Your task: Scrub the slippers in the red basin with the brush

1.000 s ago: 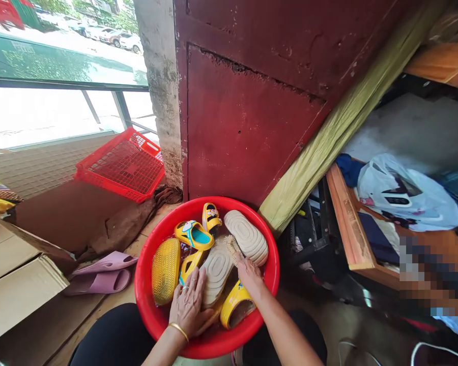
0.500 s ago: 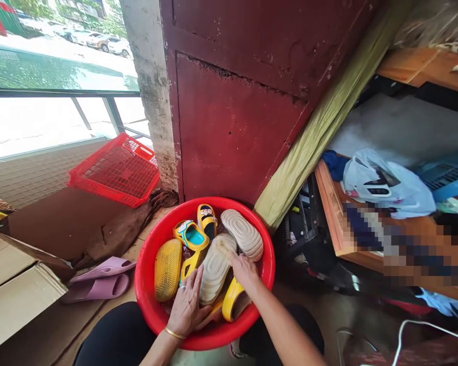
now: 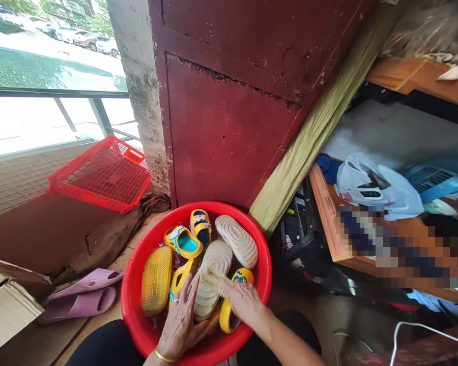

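Note:
A round red basin holds several sandals and slippers. A pale slipper lies sole up near its middle; my left hand rests against its left side, fingers spread. My right hand is closed on a bristled brush, whose bristles lie across that sole. Another pale slipper is sole up at the upper right. On the left sits a yellow slipper, sole up. Small yellow sandals are at the top, and a yellow clog lies under my right hand.
A red crate and purple slippers are left of the basin. Behind it stands a dark red door. Cardboard lies at the lower left. On the right, a wooden shelf holds a plastic bag.
My right hand has moved the brush down the sole toward my body. The view has shifted slightly, and more of the yellow clog's patterned top shows.

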